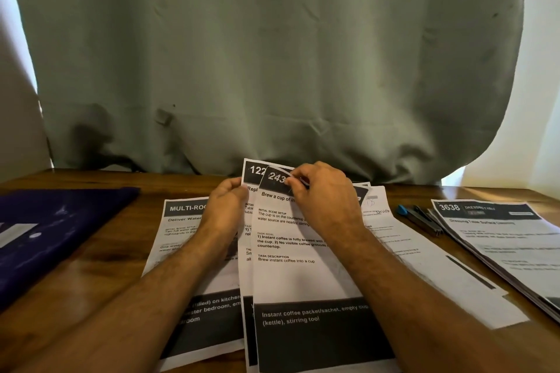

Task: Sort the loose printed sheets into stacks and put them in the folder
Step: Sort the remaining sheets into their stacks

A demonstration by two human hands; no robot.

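A sheet headed 243 (303, 275) lies on top of a sheet headed 122 (253, 171) in the middle of the wooden table (91, 266). My right hand (321, 194) pinches the curled top edge of the 243 sheet. My left hand (225, 203) grips the left edge of the sheet beneath, near its top. A sheet headed MULTI-ROOM (181, 221) lies under my left forearm. A further printed sheet (424, 266) lies to the right. A stack topped by sheet 3638 (500, 230) is at the far right. The dark blue folder (45, 236) lies shut at the left.
A stapler with a blue tip (419, 218) lies between the middle sheets and the right stack. A grey-green curtain (272, 54) hangs right behind the table's far edge.
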